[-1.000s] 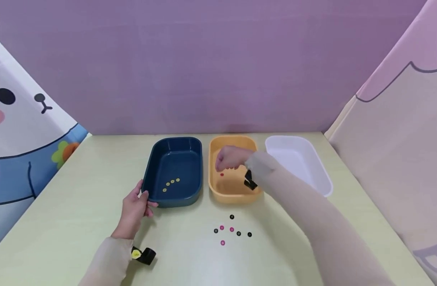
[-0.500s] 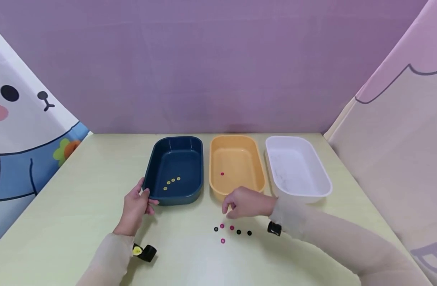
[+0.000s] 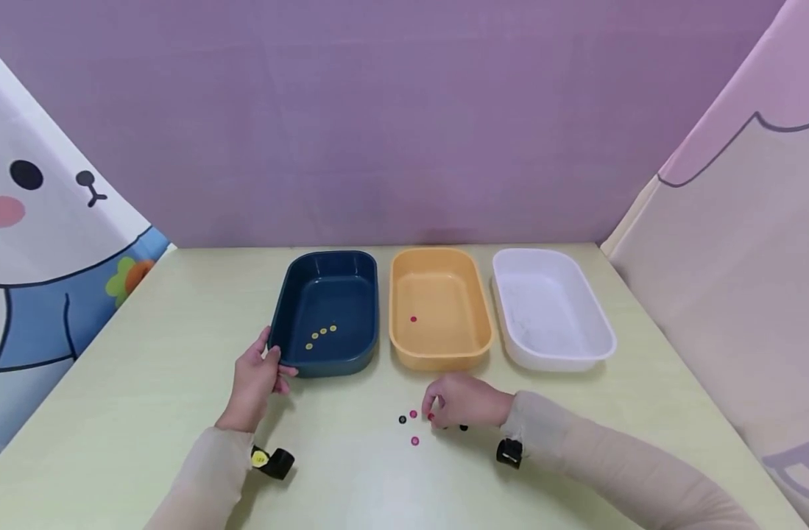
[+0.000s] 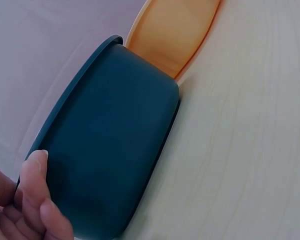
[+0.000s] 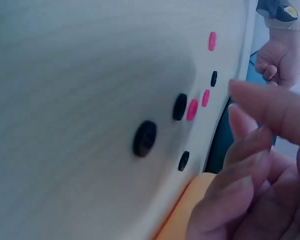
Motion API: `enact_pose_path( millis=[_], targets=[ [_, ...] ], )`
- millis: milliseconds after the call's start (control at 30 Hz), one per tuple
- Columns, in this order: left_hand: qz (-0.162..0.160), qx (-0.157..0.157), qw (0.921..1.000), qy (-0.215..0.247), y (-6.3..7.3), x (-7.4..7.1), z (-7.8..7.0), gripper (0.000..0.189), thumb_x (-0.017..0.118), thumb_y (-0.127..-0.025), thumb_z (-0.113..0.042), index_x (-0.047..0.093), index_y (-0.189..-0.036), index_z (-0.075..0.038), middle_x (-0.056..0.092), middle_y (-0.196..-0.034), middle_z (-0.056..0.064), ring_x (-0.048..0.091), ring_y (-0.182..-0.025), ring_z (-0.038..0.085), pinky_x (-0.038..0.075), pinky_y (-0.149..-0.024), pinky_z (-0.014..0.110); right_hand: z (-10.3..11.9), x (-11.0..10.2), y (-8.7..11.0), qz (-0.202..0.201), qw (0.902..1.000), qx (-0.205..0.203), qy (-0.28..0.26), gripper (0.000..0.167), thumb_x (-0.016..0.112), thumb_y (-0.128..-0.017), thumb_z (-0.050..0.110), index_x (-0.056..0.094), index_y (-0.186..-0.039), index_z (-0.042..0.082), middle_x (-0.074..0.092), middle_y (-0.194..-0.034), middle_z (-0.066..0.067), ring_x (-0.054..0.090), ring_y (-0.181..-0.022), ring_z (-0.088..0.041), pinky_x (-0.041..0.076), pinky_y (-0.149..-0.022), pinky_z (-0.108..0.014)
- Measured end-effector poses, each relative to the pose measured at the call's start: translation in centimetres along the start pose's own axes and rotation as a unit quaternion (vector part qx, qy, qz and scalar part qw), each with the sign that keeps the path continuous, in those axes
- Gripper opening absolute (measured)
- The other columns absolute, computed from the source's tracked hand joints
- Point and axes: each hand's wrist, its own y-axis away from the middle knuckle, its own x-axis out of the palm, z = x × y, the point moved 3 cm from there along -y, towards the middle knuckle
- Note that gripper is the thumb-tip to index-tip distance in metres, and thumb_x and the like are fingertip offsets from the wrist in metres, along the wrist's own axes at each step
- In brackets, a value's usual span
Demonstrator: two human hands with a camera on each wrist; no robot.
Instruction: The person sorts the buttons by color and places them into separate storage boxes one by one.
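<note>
My left hand (image 3: 253, 383) grips the near left corner of a dark blue tray (image 3: 334, 368), thumb at the rim and fingers against the outer wall. Several yellow buttons (image 3: 323, 331) lie inside it. On the table, my right hand (image 3: 469, 400) reaches over loose buttons, with thumb and index finger apart around a pink button (image 3: 431, 417). The right wrist view shows nothing between these fingers; that pink button (image 5: 192, 110) lies flat beside a black button (image 5: 180, 107). Two other pink ones and several black ones are scattered around, partly hidden by the hand in the head view.
A yellow-orange tray (image 3: 444, 287) with one pink button (image 3: 414, 319) stands right of the blue one. A white tray (image 3: 553, 309) is farther right. Behind the trays hangs a purple cloth (image 3: 404, 125); printed cloths flank the table (image 3: 351, 471).
My right hand has come from above the yellow-orange tray back toward me and down to the loose buttons. The left hand keeps its hold on the blue tray.
</note>
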Motion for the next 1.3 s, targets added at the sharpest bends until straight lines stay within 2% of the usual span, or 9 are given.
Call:
enact_pose_path(
  millis=[100,300,533,800,1033,1300],
  targets=[
    [0.000,-0.001,1.0000,-0.003,-0.1,0.0,-0.1,0.054,0.031,-0.104,-0.012,0.011,-0.155,-0.011,0.060,-0.059,-0.004,0.048,-0.040,0.007,0.045,-0.045,0.020,-0.3,0.1,-0.1,-0.012,0.9998,0.011,0.011,0.015,0.075,-0.074,0.000,0.069,-0.078,0.013,0.056,-0.060,0.005,0.048,-0.051,-0.010,0.041,-0.052,-0.025],
    [0.001,-0.009,0.9999,-0.012,-0.1,0.0,-0.2,0.054,0.030,-0.105,-0.012,0.010,-0.155,-0.013,0.060,-0.059,-0.004,0.048,-0.041,0.007,0.045,-0.046,0.020,-0.8,0.4,-0.2,-0.027,0.9986,0.017,0.043,0.017,0.077,-0.074,0.002,0.068,-0.076,0.016,0.056,-0.069,0.008,0.048,-0.070,-0.013,0.040,-0.066,-0.032],
    [0.008,0.003,1.0000,-0.005,-0.1,0.3,-0.3,0.054,0.031,-0.105,-0.011,0.010,-0.154,-0.010,0.060,-0.057,-0.004,0.048,-0.039,0.007,0.045,-0.044,0.020,-1.2,0.4,-0.4,-0.033,0.9967,0.042,0.062,0.017,0.079,-0.074,0.007,0.066,-0.076,0.018,0.053,-0.069,0.006,0.047,-0.069,-0.014,0.039,-0.064,-0.033],
    [0.001,0.005,1.0000,0.000,-0.1,0.0,0.0,0.053,0.031,-0.105,-0.011,0.011,-0.154,-0.010,0.060,-0.057,-0.004,0.048,-0.039,0.007,0.045,-0.044,0.020,-0.5,0.6,-0.5,-0.016,0.9964,0.035,0.075,0.021,0.077,-0.074,0.003,0.065,-0.075,0.020,0.054,-0.069,0.007,0.048,-0.070,-0.014,0.039,-0.064,-0.034],
    [0.001,0.010,1.0000,-0.001,-0.2,0.2,-0.3,0.053,0.030,-0.105,-0.011,0.011,-0.154,-0.011,0.059,-0.057,-0.004,0.049,-0.039,0.007,0.045,-0.044,0.021,-0.4,0.6,-0.5,-0.003,0.9949,0.023,0.098,0.024,0.074,-0.076,0.000,0.063,-0.074,0.021,0.055,-0.072,0.009,0.048,-0.071,-0.013,0.040,-0.066,-0.033],
    [-0.007,-0.004,1.0000,-0.004,-0.1,0.1,-0.1,0.053,0.030,-0.105,-0.011,0.010,-0.154,-0.013,0.059,-0.058,-0.003,0.049,-0.040,0.007,0.046,-0.046,0.021,-0.6,0.7,-0.6,0.025,0.9910,0.005,0.131,0.028,0.069,-0.079,-0.003,0.059,-0.076,0.023,0.055,-0.074,0.012,0.049,-0.072,-0.011,0.041,-0.069,-0.031]
  ],
)
